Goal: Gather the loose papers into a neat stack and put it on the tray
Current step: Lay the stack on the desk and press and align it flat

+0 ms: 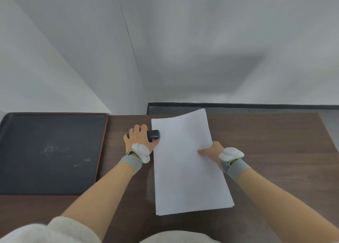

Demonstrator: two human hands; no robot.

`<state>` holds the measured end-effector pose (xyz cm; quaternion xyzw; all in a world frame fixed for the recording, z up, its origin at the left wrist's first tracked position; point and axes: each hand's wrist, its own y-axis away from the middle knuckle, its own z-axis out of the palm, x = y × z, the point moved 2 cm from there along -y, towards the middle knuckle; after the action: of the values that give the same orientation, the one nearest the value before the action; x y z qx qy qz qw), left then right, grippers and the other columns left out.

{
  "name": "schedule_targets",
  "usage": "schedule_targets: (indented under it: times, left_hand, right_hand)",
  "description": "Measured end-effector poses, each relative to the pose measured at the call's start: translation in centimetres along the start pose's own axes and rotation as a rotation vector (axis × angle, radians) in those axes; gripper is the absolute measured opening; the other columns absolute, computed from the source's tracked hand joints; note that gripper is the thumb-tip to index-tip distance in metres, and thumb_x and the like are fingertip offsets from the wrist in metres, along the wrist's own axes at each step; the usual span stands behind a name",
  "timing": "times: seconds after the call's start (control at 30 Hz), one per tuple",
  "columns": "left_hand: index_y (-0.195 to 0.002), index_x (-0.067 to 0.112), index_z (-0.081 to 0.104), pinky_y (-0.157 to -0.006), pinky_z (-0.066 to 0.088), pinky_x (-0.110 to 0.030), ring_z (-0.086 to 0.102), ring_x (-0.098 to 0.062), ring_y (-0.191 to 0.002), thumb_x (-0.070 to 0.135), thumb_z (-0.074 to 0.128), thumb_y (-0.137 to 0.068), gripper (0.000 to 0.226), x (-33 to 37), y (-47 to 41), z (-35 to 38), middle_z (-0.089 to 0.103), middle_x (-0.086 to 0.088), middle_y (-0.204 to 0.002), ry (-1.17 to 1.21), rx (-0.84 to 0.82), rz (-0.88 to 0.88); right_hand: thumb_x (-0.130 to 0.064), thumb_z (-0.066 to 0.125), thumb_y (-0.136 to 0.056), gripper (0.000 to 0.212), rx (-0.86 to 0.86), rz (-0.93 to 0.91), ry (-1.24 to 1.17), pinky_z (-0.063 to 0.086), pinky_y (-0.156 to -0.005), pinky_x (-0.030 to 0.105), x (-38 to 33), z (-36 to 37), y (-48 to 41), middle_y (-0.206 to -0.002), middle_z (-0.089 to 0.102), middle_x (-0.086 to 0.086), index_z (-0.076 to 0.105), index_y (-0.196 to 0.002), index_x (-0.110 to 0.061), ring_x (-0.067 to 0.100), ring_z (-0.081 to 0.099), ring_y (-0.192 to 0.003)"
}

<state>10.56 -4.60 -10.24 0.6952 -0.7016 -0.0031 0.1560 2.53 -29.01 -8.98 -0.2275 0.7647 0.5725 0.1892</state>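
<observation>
A stack of white papers (185, 162) lies on the brown table, its sheets nearly aligned, with the far end lifted a little. My right hand (211, 151) pinches the stack's right edge, thumb on top. My left hand (136, 138) grips a small black stapler-like object (153, 134) whose tip overlaps the stack's upper left edge. The dark tray (53, 151) with a reddish rim sits to the left of both hands and holds nothing.
The brown table (275, 151) extends to the right of the papers and ends near the white wall. A dark strip (238, 107) runs behind the table's far edge. Both wrists wear grey bands with white devices.
</observation>
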Motion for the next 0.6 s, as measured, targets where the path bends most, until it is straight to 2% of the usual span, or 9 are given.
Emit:
schedule_targets:
  times: [0.07, 0.13, 0.23, 0.33, 0.47, 0.6]
  left_hand:
    - [-0.100, 0.019, 0.048, -0.093, 0.036, -0.043, 0.051, -0.028, -0.104, 0.062, 0.056, -0.073, 0.051, -0.2, 0.0, 0.0, 0.053, -0.004, -0.109, -0.006, -0.003, 0.011]
    - [-0.101, 0.020, 0.047, -0.099, 0.033, -0.047, 0.050, -0.028, -0.107, 0.074, 0.053, -0.067, 0.064, -0.4, 0.0, 0.1, 0.052, -0.003, -0.111, -0.028, -0.027, 0.026]
    - [-0.110, 0.023, 0.048, -0.111, 0.024, -0.054, 0.046, -0.029, -0.120, 0.083, 0.037, -0.067, 0.075, -0.1, -0.5, -0.5, 0.050, -0.002, -0.123, 0.030, -0.008, 0.047]
    - [-0.129, 0.022, 0.045, -0.115, 0.018, -0.056, 0.036, -0.030, -0.134, 0.067, 0.029, -0.086, 0.064, 1.0, -2.0, -1.2, 0.044, -0.006, -0.140, 0.114, 0.062, 0.044]
    - [-0.144, 0.021, 0.029, -0.119, 0.008, -0.054, 0.014, -0.026, -0.146, 0.054, 0.021, -0.095, 0.059, 2.5, -4.0, -1.0, 0.025, -0.008, -0.156, 0.078, -0.064, 0.051]
    - [-0.149, 0.023, 0.016, -0.120, 0.004, -0.051, 0.001, -0.024, -0.149, 0.051, 0.017, -0.097, 0.060, 2.8, -4.4, 0.0, 0.008, -0.005, -0.161, -0.016, -0.177, 0.081]
  right_hand:
    - [-0.004, 0.067, -0.082, 0.043, 0.003, 0.000, -0.011, 0.049, -0.082, 0.038, 0.2, 0.2, -0.1, -0.118, 0.064, 0.023, 0.056, -0.122, 0.004, 0.038, 0.062, -0.102]
    - [-0.003, 0.068, -0.081, 0.045, -0.002, 0.007, -0.026, 0.049, -0.083, 0.039, 0.5, 0.2, -0.1, -0.119, 0.063, 0.024, 0.054, -0.123, 0.004, 0.037, 0.062, -0.100]
    - [-0.004, 0.069, -0.080, 0.046, -0.005, 0.015, -0.045, 0.051, -0.085, 0.041, 0.9, 0.1, -0.3, -0.118, 0.063, 0.023, 0.054, -0.123, 0.004, 0.036, 0.063, -0.097]
    - [-0.004, 0.069, -0.079, 0.044, -0.005, 0.011, -0.046, 0.051, -0.083, 0.041, 1.0, 0.0, -0.6, -0.115, 0.065, 0.023, 0.057, -0.120, 0.003, 0.031, 0.062, -0.090]
    - [-0.003, 0.069, -0.079, 0.039, -0.028, -0.005, -0.027, 0.053, -0.085, 0.042, 1.0, 0.0, -0.8, -0.111, 0.066, 0.021, 0.060, -0.117, 0.002, 0.032, 0.064, -0.090]
    - [-0.004, 0.069, -0.079, 0.034, -0.042, -0.034, -0.032, 0.051, -0.060, 0.027, 1.2, 0.1, -0.8, -0.087, 0.068, 0.007, 0.064, -0.112, -0.002, 0.018, 0.064, -0.067]
